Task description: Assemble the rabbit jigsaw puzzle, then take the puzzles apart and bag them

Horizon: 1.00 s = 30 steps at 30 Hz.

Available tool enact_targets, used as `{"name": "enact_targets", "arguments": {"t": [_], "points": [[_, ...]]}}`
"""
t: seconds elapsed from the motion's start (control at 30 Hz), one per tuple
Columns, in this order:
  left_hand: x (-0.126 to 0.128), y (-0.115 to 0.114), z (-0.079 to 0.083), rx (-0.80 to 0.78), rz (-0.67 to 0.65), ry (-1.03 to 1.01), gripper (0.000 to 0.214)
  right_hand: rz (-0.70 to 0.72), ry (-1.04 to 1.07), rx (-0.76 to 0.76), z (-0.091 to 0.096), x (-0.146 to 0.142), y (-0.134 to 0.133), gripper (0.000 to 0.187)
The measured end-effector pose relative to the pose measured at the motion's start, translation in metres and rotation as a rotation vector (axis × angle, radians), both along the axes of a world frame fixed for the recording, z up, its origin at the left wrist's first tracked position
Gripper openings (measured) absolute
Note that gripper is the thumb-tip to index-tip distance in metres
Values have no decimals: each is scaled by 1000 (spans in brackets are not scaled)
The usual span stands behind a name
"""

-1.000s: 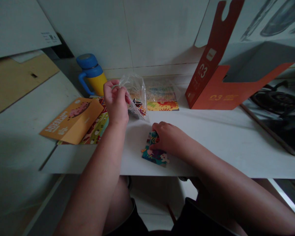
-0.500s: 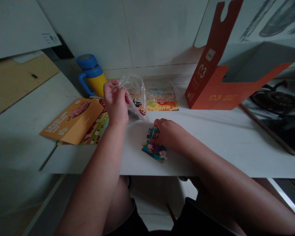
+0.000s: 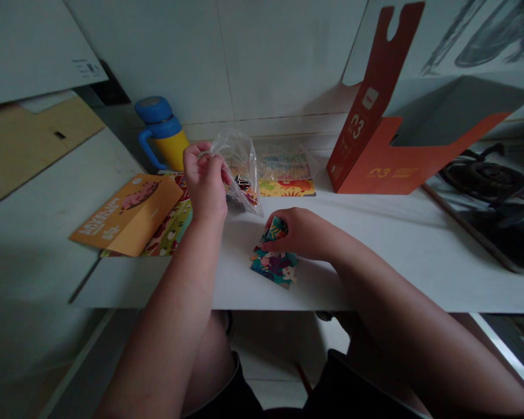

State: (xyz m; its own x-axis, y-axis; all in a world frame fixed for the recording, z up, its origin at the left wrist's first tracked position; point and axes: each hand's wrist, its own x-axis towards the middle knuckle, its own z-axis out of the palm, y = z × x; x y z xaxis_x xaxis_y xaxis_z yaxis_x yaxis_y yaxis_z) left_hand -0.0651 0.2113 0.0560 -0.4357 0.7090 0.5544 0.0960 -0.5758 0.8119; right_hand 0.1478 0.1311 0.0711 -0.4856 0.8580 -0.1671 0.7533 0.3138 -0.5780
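From the head camera, we look down on a white worktop (image 3: 397,250) where two bare hands are busy with small, brightly printed jigsaw-like pieces. At the centre of the frame, our right hand (image 3: 294,233) has its grip closed on a teal cardboard piece with orange and green print (image 3: 276,228), pinched between thumb and fingers. Just below it, a flat teal-and-purple patch of printed card (image 3: 275,269) lies near the worktop's front edge; whether the two touch, we cannot tell.

Over the last second, the right hand has shifted slightly and the pinched piece has turned, now showing its face at a steeper tilt. We judge that it is being handled separately from the patch, its fit unsettled.

Left of centre, our left hand (image 3: 205,180) has kept its grip pinched on the rim of a clear, crinkled plastic bag (image 3: 248,154), unmoved, with more printed pieces (image 3: 243,185) inside, so the supply stays within reach. Behind the bag lies a yellow-and-orange illustrated sheet (image 3: 294,187). An orange folded leaflet (image 3: 128,218) rests at the left, a blue-and-yellow handled flask (image 3: 170,142) stands at upper left, and an open orange cardboard box (image 3: 375,174) fills the upper right.
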Motion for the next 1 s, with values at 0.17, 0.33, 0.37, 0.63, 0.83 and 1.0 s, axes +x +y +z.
{"name": "enact_targets", "arguments": {"t": [0.17,0.33,0.37,0.63,0.83,1.0], "points": [[0,0,0,10,-24,-29,51,8,-29,-19,6,3,-1,29],[0,0,-1,16,-12,-4,50,2,-85,70,8,6,2,30],[-1,0,-1,12,-7,0,50,1,-83,76,7,6,3,31],[4,-7,7,5,-45,-116,42,-173,445,263,24,3,4,47],[5,-12,13,57,-173,-234,34,-299,225,688,80,-41,16,23],[5,-14,13,74,-221,-248,35,-168,-134,684,87,-87,42,21]]}}
